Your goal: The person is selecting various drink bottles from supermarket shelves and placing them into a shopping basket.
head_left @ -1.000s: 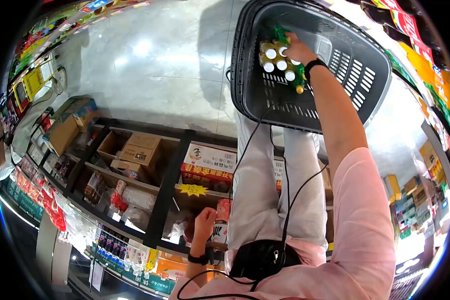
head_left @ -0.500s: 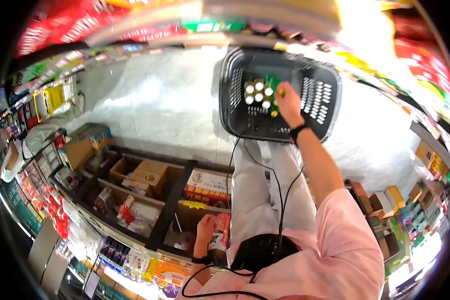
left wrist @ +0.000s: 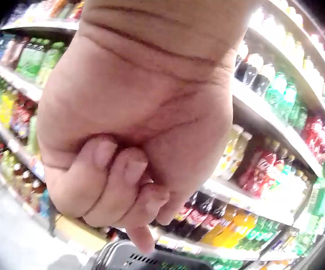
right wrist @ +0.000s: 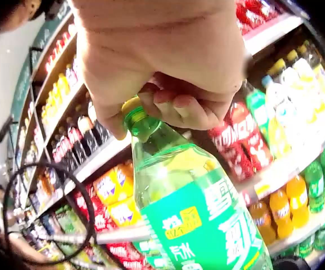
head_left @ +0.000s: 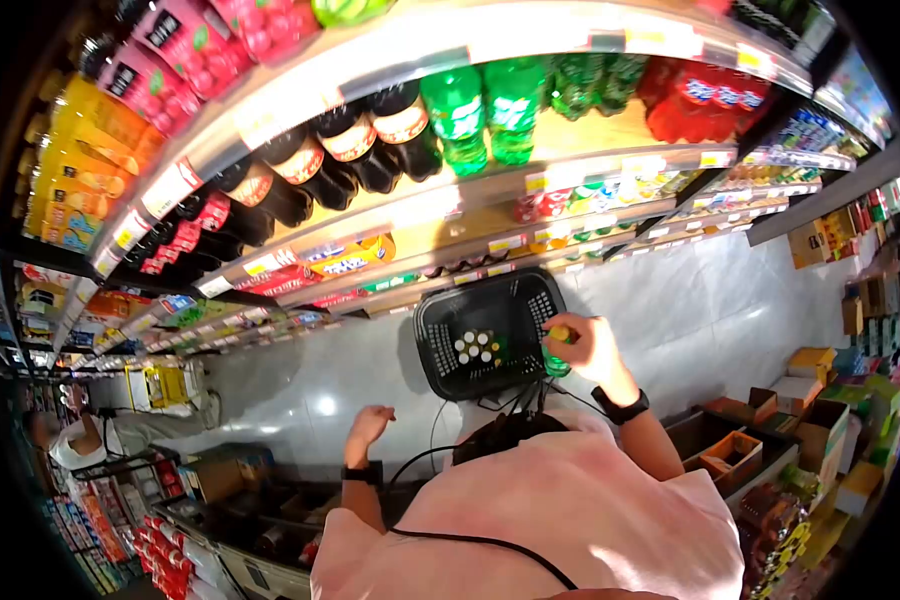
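Observation:
In the head view my right hand [head_left: 592,350] is raised beside the right side of a black shopping basket [head_left: 440,375]. It grips a green soda bottle [right wrist: 199,208] by the neck, just under the yellow cap, and the bottle hangs tilted below the fingers. Several white-capped bottles [head_left: 476,346] stand in the basket, with some green showing next to them. My left hand [head_left: 370,426] is held up left of the basket and holds nothing. Its fingers are loosely curled toward the palm in the left wrist view, one finger less bent than the others.
Drink shelves rise in front, with dark cola bottles [head_left: 345,140], green soda bottles [head_left: 487,112] and red bottles [head_left: 705,100]. Behind at right stand cardboard boxes [head_left: 820,440]. A person [head_left: 90,440] is at far left. A black cable [head_left: 490,540] crosses my shirt.
My right hand has lifted the green soda bottle out of the basket, toward me. The head view has tilted up from the basket to the shelves. My left hand has come away from the boxes.

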A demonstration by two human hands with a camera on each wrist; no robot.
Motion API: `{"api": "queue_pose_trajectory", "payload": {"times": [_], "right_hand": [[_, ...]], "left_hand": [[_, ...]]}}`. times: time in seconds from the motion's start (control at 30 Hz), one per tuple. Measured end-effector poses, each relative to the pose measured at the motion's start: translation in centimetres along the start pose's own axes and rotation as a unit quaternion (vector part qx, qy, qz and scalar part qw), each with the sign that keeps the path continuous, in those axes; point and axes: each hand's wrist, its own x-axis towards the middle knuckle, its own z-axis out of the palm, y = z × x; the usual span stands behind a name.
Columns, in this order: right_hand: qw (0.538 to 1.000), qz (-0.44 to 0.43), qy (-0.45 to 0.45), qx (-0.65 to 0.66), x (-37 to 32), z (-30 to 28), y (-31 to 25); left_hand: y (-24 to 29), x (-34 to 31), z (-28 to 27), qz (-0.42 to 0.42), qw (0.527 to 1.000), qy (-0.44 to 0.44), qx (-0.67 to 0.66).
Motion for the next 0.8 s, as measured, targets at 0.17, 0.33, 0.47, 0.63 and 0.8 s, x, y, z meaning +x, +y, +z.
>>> {"api": "queue_pose_trajectory", "payload": {"times": [0.17, 0.33, 0.47, 0.63, 0.8], "right_hand": [[0.988, -0.045, 0.143, 0.045, -0.5, -7.9, -2.7], [0.957, -0.157, 0.209, 0.128, 1.4, -13.4, -8.3], [0.938, -0.183, 0.223, 0.194, 2.9, -16.0, -12.3], [0.916, -0.217, 0.224, 0.253, 4.1, -17.2, -13.6], [0.885, -0.288, 0.206, 0.303, 6.3, -17.2, -12.9]], "left_hand": [[23.1, -3.6, -8.4, 0.152, 0.988, 0.007, -0.015], [42.9, -10.8, -8.0, 0.545, 0.835, 0.071, 0.01], [51.5, -10.2, -4.5, 0.57, 0.811, 0.13, 0.033], [56.9, -7.9, -3.3, 0.642, 0.711, 0.281, 0.056], [59.3, -6.4, -3.3, 0.644, 0.689, 0.33, 0.031]]}}
